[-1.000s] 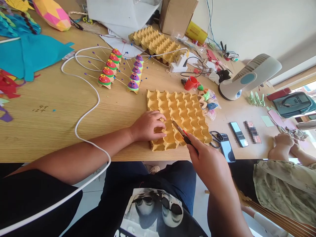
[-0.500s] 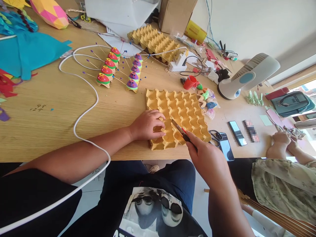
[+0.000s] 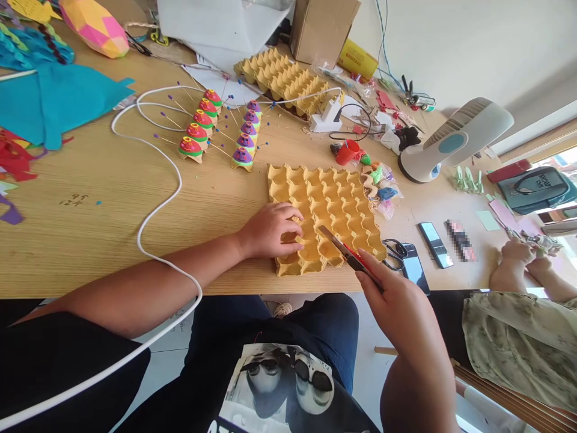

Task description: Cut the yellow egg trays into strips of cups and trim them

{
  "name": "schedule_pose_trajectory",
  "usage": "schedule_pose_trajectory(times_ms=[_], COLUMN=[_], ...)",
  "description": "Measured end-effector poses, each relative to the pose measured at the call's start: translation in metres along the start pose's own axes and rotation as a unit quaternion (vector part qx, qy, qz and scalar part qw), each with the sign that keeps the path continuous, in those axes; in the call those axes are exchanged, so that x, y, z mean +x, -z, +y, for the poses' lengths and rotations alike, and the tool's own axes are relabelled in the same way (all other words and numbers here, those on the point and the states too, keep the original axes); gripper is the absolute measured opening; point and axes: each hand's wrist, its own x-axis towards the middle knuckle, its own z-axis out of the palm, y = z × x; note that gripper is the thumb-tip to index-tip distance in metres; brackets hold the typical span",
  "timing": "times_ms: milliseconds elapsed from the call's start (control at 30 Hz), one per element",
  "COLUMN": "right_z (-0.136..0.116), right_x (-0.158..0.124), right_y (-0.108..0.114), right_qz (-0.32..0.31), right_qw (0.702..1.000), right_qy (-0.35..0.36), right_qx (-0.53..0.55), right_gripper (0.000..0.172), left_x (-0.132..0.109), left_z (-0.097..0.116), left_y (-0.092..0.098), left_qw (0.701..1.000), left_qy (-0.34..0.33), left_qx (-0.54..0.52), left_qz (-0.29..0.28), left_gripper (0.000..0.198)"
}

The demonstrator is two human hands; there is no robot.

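Note:
A yellow cardboard egg tray (image 3: 331, 186) lies on the table in front of me, its cups facing up. My left hand (image 3: 273, 230) holds it at the left side, with bent fingers pressed into the cups and over the ridges. In my right hand (image 3: 396, 294) is a black and red utility knife (image 3: 354, 257), gripped by the handle. Its blade points up and left over the tray's lower middle; whether the tip touches the cardboard I cannot tell.
Painted egg-carton strips with stick legs, one red (image 3: 198, 129) and one purple (image 3: 246, 137), stand behind the tray. A white cable (image 3: 157, 150) crosses my left forearm. Scissors (image 3: 395, 252), phones (image 3: 435, 243) and a fan (image 3: 451, 141) are rightward, beside another person's hands (image 3: 518, 255).
My right hand has drawn the utility knife down and to the right, so the blade tip has shifted toward me across the tray. My left hand stays where it was on the tray.

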Motion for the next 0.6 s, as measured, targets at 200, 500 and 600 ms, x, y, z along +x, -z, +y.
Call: schedule_pose_trajectory(times_ms=[200, 500, 600], right_z=[0.024, 0.01, 0.001], right_x=[0.0, 0.007, 0.006], right_y=[-0.028, -0.072, -0.083], right_qz=[0.05, 0.075, 0.086], right_qw=[0.98, 0.971, 0.987], right_qy=[-0.025, 0.056, 0.086], right_qx=[0.191, 0.22, 0.101], right_gripper=[0.052, 0.043, 0.047], left_x=[0.0, -0.001, 0.0], left_z=[0.0, 0.0, 0.003], left_y=[0.001, 0.003, 0.005], left_qw=[1.0, 0.999, 0.999], left_qy=[-0.004, -0.011, -0.006], left_qx=[-0.001, -0.015, -0.023], left_qz=[0.003, 0.031, 0.038], left_gripper=[0.027, 0.022, 0.02])
